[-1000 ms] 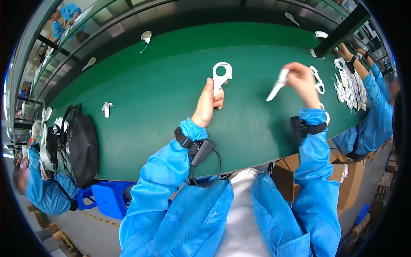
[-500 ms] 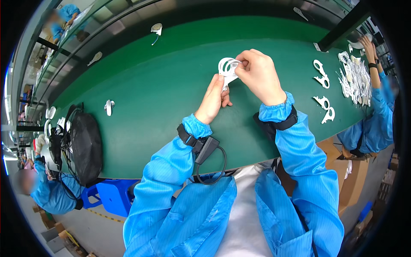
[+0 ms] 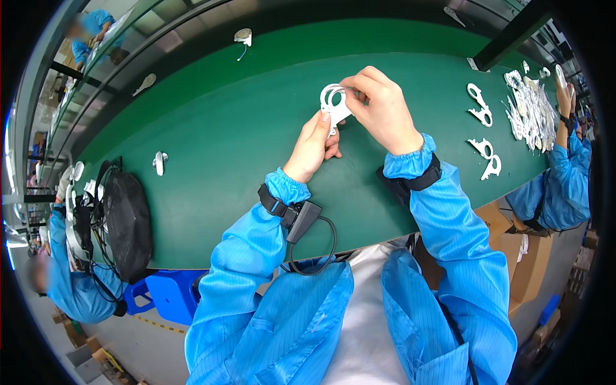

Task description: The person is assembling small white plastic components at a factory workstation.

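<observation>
A white plastic part with ring-shaped openings [image 3: 339, 110] is held up between my two hands, above the green bench. My left hand [image 3: 310, 146] grips its lower end, thumb on the face and fingers behind. At the upper right edge of the part, the thumb and forefinger of my right hand [image 3: 383, 110] are pinched together on it. Whatever lies between those right fingertips is partly hidden by them. Similar white ringed parts lie to the right, one pair [image 3: 479, 105] farther away and another pair [image 3: 486, 158] nearer.
A heap of white parts with wires [image 3: 531, 115] lies at the right, beside a co-worker's arm [image 3: 563, 122]. A black bag [image 3: 128, 221] and cables sit at the left edge. Small white pieces [image 3: 160, 163] [image 3: 243, 37] are scattered over the green bench [image 3: 237, 160]. A dark post [image 3: 513, 38] stands back right.
The white part has turned so its face shows more, and both hands have shifted slightly left. The co-worker's hands at the right have moved.
</observation>
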`<state>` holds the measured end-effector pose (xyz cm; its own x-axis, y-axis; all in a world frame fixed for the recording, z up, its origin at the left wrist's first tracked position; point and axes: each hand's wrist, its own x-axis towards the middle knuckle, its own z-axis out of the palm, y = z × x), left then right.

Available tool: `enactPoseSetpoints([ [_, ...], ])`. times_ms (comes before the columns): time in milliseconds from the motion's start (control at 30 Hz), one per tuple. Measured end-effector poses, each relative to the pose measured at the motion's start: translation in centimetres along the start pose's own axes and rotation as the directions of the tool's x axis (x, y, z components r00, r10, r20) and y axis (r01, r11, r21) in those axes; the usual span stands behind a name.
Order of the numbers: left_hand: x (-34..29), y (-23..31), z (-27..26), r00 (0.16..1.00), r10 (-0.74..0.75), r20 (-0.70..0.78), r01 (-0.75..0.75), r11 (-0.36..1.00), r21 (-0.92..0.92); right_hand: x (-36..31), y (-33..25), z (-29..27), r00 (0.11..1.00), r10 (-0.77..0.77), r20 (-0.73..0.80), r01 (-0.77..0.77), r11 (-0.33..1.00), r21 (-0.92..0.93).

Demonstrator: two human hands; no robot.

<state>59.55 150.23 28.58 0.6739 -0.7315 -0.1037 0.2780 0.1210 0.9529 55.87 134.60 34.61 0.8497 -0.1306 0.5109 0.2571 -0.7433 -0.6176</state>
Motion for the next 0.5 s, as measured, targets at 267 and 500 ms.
enactPoseSetpoints([
  [267,0.1,-0.2,0.0,0.999,-0.048,-0.005,0.048,0.999,-0.009,0.2,1.2,0.3,0.988,0.018,0.154,-0.032,0.995,0.089],
  [500,-0.2,0.0,0.4,0.999,-0.044,-0.019,0.044,0.999,-0.006,0.3,1.6,0.3,0.984,-0.012,0.177,-0.020,0.984,0.176],
])
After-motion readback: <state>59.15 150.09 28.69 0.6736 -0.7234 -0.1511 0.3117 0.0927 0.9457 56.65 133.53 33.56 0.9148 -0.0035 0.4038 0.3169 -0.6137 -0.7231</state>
